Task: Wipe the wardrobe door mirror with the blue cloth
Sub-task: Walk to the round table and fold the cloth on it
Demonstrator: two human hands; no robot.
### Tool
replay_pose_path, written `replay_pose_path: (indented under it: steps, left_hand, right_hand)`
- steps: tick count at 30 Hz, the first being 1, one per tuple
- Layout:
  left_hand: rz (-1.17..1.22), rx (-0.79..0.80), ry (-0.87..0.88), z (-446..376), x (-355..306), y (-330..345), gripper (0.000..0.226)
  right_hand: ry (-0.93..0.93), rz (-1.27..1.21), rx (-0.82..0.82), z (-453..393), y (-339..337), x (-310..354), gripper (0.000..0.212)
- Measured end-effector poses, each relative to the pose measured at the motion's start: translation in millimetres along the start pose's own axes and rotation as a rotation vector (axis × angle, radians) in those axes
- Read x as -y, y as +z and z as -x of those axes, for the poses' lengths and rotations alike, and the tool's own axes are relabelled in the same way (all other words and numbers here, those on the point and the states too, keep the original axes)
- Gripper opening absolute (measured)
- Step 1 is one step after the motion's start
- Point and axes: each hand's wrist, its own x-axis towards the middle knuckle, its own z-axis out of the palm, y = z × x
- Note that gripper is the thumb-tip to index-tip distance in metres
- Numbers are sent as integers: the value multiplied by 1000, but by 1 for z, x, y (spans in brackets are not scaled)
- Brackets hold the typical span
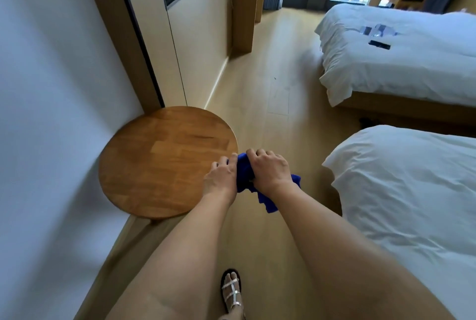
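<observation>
Both hands, left hand [221,178] and right hand [270,169], grip the bunched blue cloth [244,172] at the edge of the round wooden surface [159,165]. Judged soft, light and limp; hold it wadded in the palm. Mirror not identifiable.

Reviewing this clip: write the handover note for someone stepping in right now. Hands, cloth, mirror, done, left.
Left hand: grip on one end of the blue cloth.
Right hand: grip on the bunched cloth, a tail hanging below the wrist.
The cloth is held over the floor, beside the round wooden table.
No wardrobe mirror is identifiable here.
Done: cloth in hand.
Left: all the wiping.
</observation>
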Motion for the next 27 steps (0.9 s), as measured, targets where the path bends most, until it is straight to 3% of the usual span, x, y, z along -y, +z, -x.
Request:
replay_pose_path:
  steps: [15,27]
  left_hand:
    - [35,-27,-180,-145,41,-19,68]
    - [139,-150,-564,-234,38,-5,67]
  right_hand:
    - [-218,0,44,-177,6,-8,51]
    - [-653,50,20,-308,19,-27,49]
